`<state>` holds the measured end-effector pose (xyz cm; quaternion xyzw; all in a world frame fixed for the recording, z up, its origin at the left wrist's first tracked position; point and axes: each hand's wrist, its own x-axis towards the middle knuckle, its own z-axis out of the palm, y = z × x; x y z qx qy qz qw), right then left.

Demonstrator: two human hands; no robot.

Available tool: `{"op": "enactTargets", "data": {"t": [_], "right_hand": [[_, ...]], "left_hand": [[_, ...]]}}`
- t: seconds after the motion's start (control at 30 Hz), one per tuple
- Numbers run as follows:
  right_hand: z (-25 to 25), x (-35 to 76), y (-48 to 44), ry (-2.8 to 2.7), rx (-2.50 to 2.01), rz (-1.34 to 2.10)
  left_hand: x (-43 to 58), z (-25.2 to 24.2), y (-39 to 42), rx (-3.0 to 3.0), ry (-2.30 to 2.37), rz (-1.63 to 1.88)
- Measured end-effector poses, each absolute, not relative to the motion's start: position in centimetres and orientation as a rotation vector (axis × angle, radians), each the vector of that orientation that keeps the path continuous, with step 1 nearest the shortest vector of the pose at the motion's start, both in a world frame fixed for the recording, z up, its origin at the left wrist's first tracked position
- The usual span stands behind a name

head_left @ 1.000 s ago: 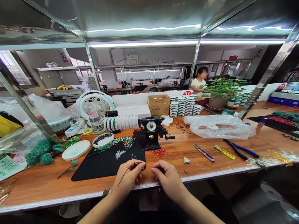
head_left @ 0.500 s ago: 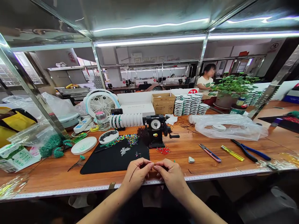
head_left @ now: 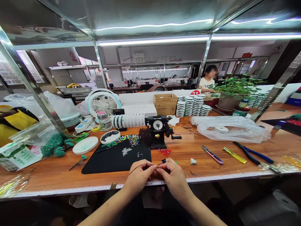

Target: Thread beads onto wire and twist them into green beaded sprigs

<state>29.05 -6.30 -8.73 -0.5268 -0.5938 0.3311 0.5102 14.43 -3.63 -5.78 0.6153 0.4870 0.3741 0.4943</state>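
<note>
My left hand [head_left: 138, 177] and my right hand [head_left: 174, 179] meet at the table's front edge, fingertips almost touching. Both pinch a thin dark wire [head_left: 135, 168] that loops out to the left of my left hand. A small dark piece [head_left: 164, 160] shows at my right fingertips. Just beyond lies a black mat [head_left: 110, 161] carrying a strip of coloured beads [head_left: 124, 140] and a little heap of silver bits [head_left: 126, 152]. A black hand-crank winder [head_left: 158, 131] stands behind the mat, with red beads [head_left: 165, 151] at its foot.
Scissors [head_left: 212, 154], a yellow tool [head_left: 234, 155] and blue-handled pliers [head_left: 252, 153] lie to the right. A clear plastic bag [head_left: 229, 128], stacked white spools [head_left: 191, 106], a cardboard box [head_left: 165, 104], a fan [head_left: 102, 103] and green pompoms [head_left: 53, 145] fill the back and left. Another person [head_left: 208, 81] sits far behind.
My hands have drawn together, closing the gap between the fingertips. The view has shifted slightly left and down across the bench.
</note>
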Motion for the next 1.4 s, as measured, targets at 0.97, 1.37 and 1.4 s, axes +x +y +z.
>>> {"op": "enactTargets", "data": {"t": [0.97, 1.37, 1.4], "right_hand": [[-8.7, 29.2, -6.4, -1.52, -1.319, 0.826], [-8.4, 29.3, -6.7, -1.544, -1.304, 0.806], [-8.4, 29.3, -6.6, -1.548, -1.305, 0.802]], "left_hand": [[11.5, -4.6, -1.4, 1.001, 0.919, 1.406], [11.0, -5.5, -1.7, 0.93, 0.892, 1.427], [11.0, -5.5, -1.7, 0.925, 0.892, 1.43]]}}
